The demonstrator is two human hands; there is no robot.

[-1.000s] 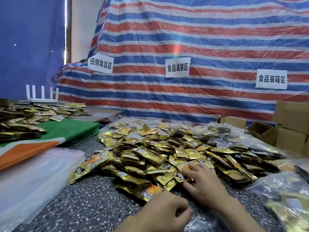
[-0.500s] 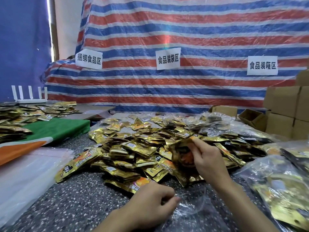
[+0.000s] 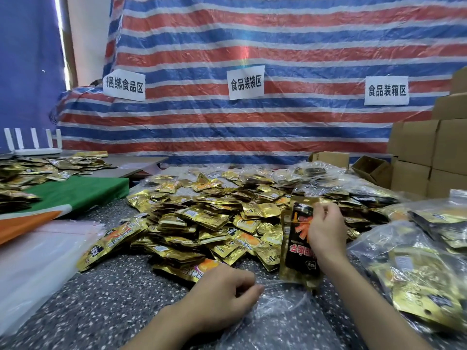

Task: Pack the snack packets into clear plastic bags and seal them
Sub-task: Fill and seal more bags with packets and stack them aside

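Lifted from the gold heap (image 3: 202, 218), black-and-gold foil snack packets (image 3: 298, 248) hung gripped in the right hand (image 3: 326, 231) over the crumpled clear plastic bag (image 3: 285, 314), which the left hand (image 3: 222, 296) pinched at the speckled desk's (image 3: 113, 299) near edge. Filling was in hand; next they likely needed sliding into its mouth.

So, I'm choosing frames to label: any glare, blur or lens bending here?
Head view: light is soft and even; a rainbow flare streaks the striped tarp above the middle sign; the gap beside the blue curtain is blown out; the pile of packets and the clear bag glint; the held packets in the right hand look slightly soft; the boxes at the right edge lean, wide-angle bend.
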